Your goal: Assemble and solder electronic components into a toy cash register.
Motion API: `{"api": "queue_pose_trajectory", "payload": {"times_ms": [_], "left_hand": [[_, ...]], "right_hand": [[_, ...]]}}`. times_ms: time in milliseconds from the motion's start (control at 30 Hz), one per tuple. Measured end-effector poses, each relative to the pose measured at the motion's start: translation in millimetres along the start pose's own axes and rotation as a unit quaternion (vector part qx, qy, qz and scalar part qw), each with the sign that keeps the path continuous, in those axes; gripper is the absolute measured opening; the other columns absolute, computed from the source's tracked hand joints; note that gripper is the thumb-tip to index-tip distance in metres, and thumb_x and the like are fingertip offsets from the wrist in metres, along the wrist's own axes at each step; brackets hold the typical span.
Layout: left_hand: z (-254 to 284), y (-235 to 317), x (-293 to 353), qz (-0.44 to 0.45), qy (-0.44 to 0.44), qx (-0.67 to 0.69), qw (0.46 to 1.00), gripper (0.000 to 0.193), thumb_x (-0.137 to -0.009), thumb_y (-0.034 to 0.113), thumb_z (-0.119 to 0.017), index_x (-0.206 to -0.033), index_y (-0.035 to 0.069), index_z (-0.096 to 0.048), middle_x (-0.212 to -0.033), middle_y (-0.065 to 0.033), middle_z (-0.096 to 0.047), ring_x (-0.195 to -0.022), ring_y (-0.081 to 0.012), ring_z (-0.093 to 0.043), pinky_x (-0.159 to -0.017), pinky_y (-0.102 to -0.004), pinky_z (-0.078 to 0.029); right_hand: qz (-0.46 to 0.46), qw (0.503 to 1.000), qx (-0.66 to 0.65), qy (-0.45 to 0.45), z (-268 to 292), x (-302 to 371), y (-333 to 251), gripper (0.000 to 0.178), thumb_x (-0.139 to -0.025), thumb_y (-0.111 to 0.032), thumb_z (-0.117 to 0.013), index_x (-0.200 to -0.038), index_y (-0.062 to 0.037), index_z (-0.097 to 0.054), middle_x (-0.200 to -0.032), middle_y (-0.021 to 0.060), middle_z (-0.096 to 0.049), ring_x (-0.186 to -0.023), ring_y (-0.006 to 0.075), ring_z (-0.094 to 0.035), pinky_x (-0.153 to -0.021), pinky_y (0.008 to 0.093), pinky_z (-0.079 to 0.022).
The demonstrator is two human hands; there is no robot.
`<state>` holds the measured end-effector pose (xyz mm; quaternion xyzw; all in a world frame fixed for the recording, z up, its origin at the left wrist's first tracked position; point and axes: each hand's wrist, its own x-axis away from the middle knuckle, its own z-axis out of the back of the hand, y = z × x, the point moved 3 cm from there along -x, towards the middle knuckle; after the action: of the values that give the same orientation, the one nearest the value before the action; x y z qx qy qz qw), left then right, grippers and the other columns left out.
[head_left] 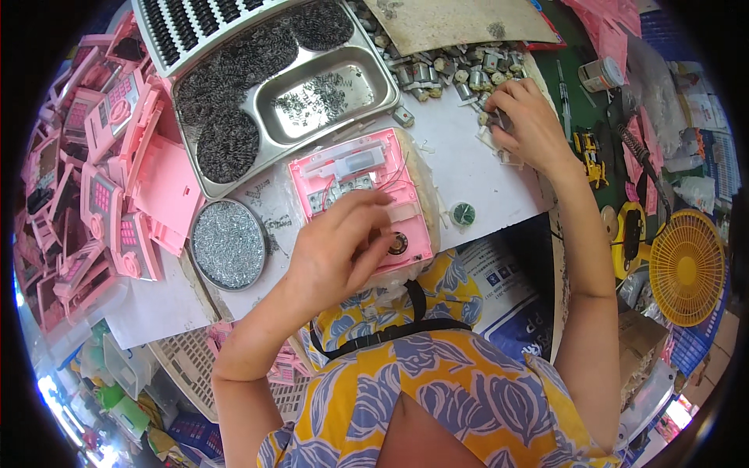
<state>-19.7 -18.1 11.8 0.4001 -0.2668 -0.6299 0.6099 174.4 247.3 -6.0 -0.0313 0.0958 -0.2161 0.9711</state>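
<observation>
Centred near the front edge of the white table (499, 199), I have the open pink casing (396, 193) lying on a pale pad, its inner side up. I'd judge the work on it to be partway: a whitish part near the top, silvery plates, red wires and a round dark part (398, 243) already sit inside, while no cover closes it and the wires look loose. What lies under the hand I can't see, so what is left there stays uncertain.

My left hand (335, 249) comes in from the lower left and lies over the casing's left and middle, palm down, fingers loosely bent and thumb apart from them; whether it presses or pinches anything, I cannot tell. The right arm reaches far forward, elbow bent outward, with the right hand (530, 125) angled inward at the right end of the heap of small motors (437, 74). Its fingers and thumb curl around a small dark gap or piece; I cannot tell if a motor is gripped
</observation>
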Motion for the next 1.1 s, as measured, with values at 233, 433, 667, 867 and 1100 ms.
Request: {"api": "queue_pose_trajectory", "payload": {"times_ms": [233, 433, 667, 867, 1100], "left_hand": [[-5.5, -1.3, -80.0, 0.045, 0.003, 0.043, 0.998, 0.03, -0.09, 0.015, -0.076, -0.11, -0.003, -0.061, -0.084, -0.0057, -0.066, -0.067, -0.0078, -0.061, -0.057, -0.0222, -0.048], [-20.1, 1.9, -90.1, 0.193, -0.126, 0.388, 0.892, 0.024, -0.101, 0.023, -0.065, -0.104, 0.0, -0.063, -0.081, -0.0016, -0.066, -0.064, -0.0032, -0.054, -0.053, -0.0192, -0.041], [-36.2, 12.4, -124.1, 0.189, -0.268, 0.39, 0.86, 0.031, -0.103, 0.031, -0.061, -0.094, 0.002, -0.066, -0.079, -0.0002, -0.065, -0.061, -0.0054, -0.051, -0.054, -0.0228, -0.042], [4.1, -25.6, -210.6, -0.065, 0.157, -0.18, 0.969, 0.015, -0.089, 0.02, -0.07, -0.09, 0.005, -0.072, -0.085, -0.0121, -0.069, -0.076, -0.0308, -0.066, -0.069, -0.0399, -0.052], [55.4, -65.4, -258.4, -0.032, 0.285, -0.339, 0.896, 0.014, -0.085, 0.018, -0.069, -0.089, 0.008, -0.077, -0.09, -0.0144, -0.071, -0.088, -0.0344, -0.068, -0.082, -0.0438, -0.054]], "right_hand": [[0.022, 0.959, -0.283, 0.006, 39.7, -6.1, -81.4, 0.027, -0.078, -0.01, -0.074, -0.102, -0.0031, -0.066, -0.091, 0.011, -0.066, -0.082, 0.0266, -0.066, -0.075, 0.0395, -0.053], [-0.136, 0.825, -0.54, 0.098, 33.8, 33.5, -77.6, 0.021, -0.087, 0.002, -0.072, -0.107, 0.0028, -0.067, -0.098, 0.0075, -0.071, -0.086, 0.0127, -0.07, -0.079, 0.0258, -0.055], [-0.154, 0.602, -0.776, 0.11, 27.3, 66.1, -53.0, 0.013, -0.084, 0.004, -0.073, -0.092, 0.0025, -0.064, -0.093, 0.0136, -0.069, -0.08, 0.021, -0.07, -0.074, 0.0322, -0.058], [-0.157, 0.392, -0.906, 0.035, 11.4, 73.4, -61.1, 0.019, -0.082, -0.006, -0.08, -0.09, 0.0009, -0.064, -0.087, 0.0146, -0.069, -0.071, 0.0214, -0.067, -0.066, 0.0336, -0.053], [-0.193, 0.404, -0.892, 0.052, -0.6, 77.5, -58.3, 0.02, -0.082, -0.003, -0.079, -0.092, -0.0003, -0.062, -0.085, 0.0102, -0.066, -0.073, 0.0208, -0.067, -0.069, 0.0332, -0.054]]}}
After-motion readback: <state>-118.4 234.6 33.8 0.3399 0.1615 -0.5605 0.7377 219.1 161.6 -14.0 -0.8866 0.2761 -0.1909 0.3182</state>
